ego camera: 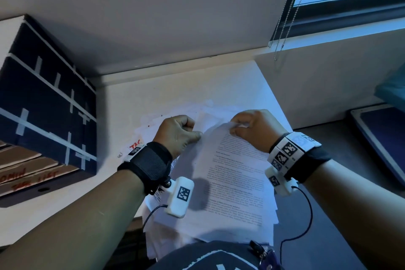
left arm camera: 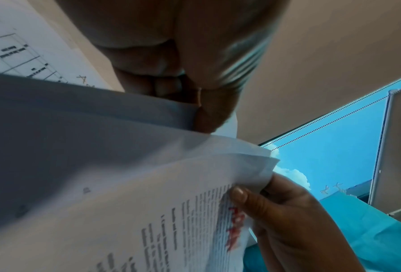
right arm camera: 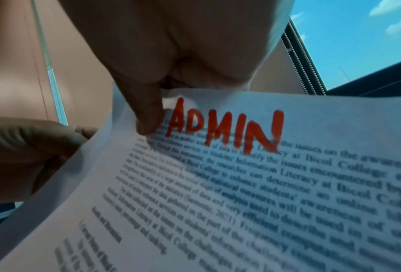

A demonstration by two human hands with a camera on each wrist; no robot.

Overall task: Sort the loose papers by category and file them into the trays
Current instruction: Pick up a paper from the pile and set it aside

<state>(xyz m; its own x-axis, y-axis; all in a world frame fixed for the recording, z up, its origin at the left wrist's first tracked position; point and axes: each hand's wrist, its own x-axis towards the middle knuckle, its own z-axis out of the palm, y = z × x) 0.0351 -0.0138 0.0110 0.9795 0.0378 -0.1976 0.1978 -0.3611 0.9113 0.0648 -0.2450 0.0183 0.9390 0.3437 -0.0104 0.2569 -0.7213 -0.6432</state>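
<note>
I hold a printed sheet (ego camera: pixel 236 171) above the desk, over a pile of loose papers (ego camera: pixel 175 120). Red handwriting on its top reads ADMIN (right arm camera: pixel 225 128). My left hand (ego camera: pixel 195 132) pinches the sheet's upper left edge, thumb (left arm camera: pixel 213 110) on the paper and fingers curled. My right hand (ego camera: pixel 235 127) pinches the top edge near the red word, its thumb (right arm camera: pixel 148 114) pressed on the page. To the left stands a dark stacked tray unit (ego camera: pixel 43 105) with cardboard trays (ego camera: pixel 28 177) below it, labelled in red.
A white desk (ego camera: pixel 135 98) meets the wall behind. A window with a bead chain (ego camera: pixel 282 28) is at the upper right. A dark flat panel with a pale frame (ego camera: pixel 377 138) lies to the right. Keys (ego camera: pixel 263 252) hang near my waist.
</note>
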